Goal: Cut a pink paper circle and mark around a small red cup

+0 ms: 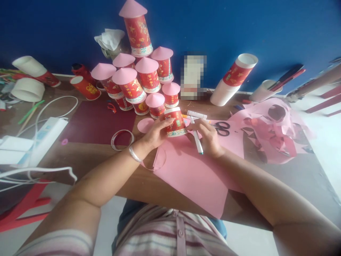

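Observation:
My left hand (159, 129) is wrapped round the side of a red paper cup (175, 122) with a white band of drawn flowers along its lower edge. In my right hand (207, 137) is a white marker pen (197, 138), its dark teal end pointing down toward me, and those fingers are close to the cup's right side. Below both hands lie pink paper sheets (197, 177). A pen cap or second white marker (197, 114) rests just behind the right hand. Black-handled scissors (222, 128) lie to its right.
Red cups with pink cone roofs (129, 85) stand stacked at the back. A cut cup ring (122, 140) sits by my left wrist. Pink paper scraps (274, 131) spread at right, beneath a pen cup (265, 91) and stacked paper cups (231, 79). White cables (37, 173) run at left.

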`<action>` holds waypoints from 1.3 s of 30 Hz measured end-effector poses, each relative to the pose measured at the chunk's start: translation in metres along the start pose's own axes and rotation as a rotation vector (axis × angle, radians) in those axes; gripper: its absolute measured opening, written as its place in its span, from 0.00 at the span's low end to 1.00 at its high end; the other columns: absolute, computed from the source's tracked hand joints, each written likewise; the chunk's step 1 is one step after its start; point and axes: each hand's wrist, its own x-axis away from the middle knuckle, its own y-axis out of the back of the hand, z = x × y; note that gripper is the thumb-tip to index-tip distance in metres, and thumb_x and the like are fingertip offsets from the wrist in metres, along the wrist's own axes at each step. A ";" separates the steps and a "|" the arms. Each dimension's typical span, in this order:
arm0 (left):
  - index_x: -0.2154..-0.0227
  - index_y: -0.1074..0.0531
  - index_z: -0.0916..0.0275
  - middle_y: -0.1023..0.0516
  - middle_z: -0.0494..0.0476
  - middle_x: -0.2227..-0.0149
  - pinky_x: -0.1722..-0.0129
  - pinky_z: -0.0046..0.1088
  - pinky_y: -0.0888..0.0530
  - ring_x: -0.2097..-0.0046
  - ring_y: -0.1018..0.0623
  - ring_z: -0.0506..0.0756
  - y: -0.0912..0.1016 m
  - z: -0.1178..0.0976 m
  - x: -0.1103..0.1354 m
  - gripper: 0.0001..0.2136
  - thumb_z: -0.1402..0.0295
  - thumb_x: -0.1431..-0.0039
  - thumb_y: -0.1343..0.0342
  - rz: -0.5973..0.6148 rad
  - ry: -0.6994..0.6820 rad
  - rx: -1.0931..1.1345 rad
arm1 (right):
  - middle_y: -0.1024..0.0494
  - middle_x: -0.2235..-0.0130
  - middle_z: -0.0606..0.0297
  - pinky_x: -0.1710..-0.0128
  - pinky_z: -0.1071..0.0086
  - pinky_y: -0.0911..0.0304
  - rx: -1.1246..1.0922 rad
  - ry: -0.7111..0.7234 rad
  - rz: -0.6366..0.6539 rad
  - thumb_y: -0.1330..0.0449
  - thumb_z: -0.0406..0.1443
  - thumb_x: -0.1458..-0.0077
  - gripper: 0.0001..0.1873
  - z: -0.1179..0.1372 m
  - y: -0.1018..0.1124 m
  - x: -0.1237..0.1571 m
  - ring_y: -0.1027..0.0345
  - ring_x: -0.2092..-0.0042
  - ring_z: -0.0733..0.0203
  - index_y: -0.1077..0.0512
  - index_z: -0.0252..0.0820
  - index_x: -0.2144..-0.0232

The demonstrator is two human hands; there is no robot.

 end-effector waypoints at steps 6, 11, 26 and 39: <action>0.54 0.18 0.60 0.11 0.60 0.52 0.37 0.50 0.21 0.40 0.16 0.69 0.002 -0.001 -0.002 0.17 0.60 0.44 0.30 -0.013 0.026 0.059 | 0.19 0.62 0.65 0.62 0.65 0.26 -0.008 -0.098 0.017 0.35 0.33 0.31 0.04 -0.003 0.003 -0.002 0.22 0.62 0.58 0.22 0.48 0.58; 0.53 0.17 0.61 0.12 0.62 0.50 0.36 0.52 0.22 0.39 0.17 0.70 0.002 -0.001 -0.002 0.19 0.59 0.45 0.30 0.007 0.051 0.053 | 0.21 0.63 0.65 0.63 0.67 0.28 -0.054 -0.067 0.013 0.34 0.31 0.32 0.06 -0.002 0.003 -0.001 0.24 0.63 0.59 0.20 0.48 0.59; 0.52 0.18 0.59 0.12 0.59 0.52 0.44 0.42 0.23 0.46 0.14 0.64 0.003 0.002 -0.001 0.18 0.56 0.40 0.27 -0.005 -0.008 -0.040 | 0.19 0.61 0.64 0.64 0.66 0.28 0.049 0.009 0.004 0.36 0.34 0.29 0.03 -0.001 0.004 -0.002 0.23 0.62 0.58 0.22 0.49 0.56; 0.53 0.17 0.62 0.13 0.66 0.46 0.37 0.47 0.23 0.39 0.18 0.68 -0.006 -0.001 0.002 0.20 0.51 0.39 0.29 0.055 -0.016 -0.114 | 0.22 0.62 0.64 0.65 0.66 0.30 0.072 0.020 0.037 0.34 0.35 0.30 0.03 -0.002 0.003 0.003 0.26 0.64 0.59 0.20 0.50 0.56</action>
